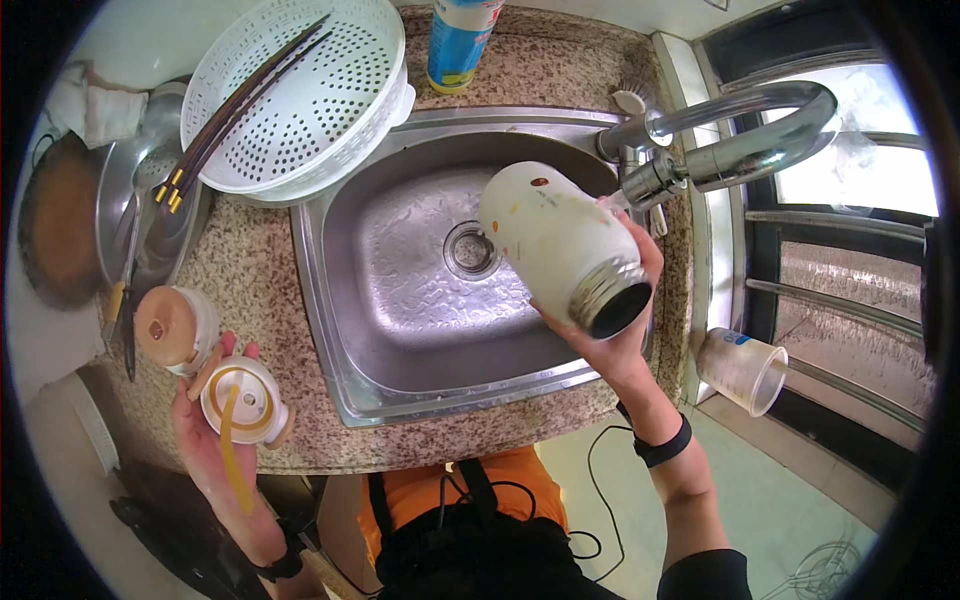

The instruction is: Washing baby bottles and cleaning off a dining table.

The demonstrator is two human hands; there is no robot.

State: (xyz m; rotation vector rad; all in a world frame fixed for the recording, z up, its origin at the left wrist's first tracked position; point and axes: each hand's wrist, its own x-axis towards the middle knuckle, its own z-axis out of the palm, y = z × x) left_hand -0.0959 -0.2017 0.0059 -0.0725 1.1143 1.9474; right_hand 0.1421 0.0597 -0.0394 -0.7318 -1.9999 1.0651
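My right hand [626, 330] grips a white insulated bottle [559, 232] near its threaded metal neck. The bottle is tilted over the right side of the stainless steel sink [420, 367], its open mouth towards me, its body by the faucet's spout [652, 184]. At the left, over the granite counter, my left hand [199, 427] holds a white bottle lid [247, 401] with its underside up and a yellowish straw [229, 442] hanging from it. The lid's peach-coloured cap part [169, 326] is beside my left fingertips; whether the two parts are joined is hard to tell.
A white colander [300, 112] with brown chopsticks [240, 105] across it stands at the back left. Beside it are a metal pan and a slotted ladle [154, 169]. A blue bottle [461, 45] and a brush [630, 97] are behind the sink. A plastic cup [742, 371] lies near the window bars.
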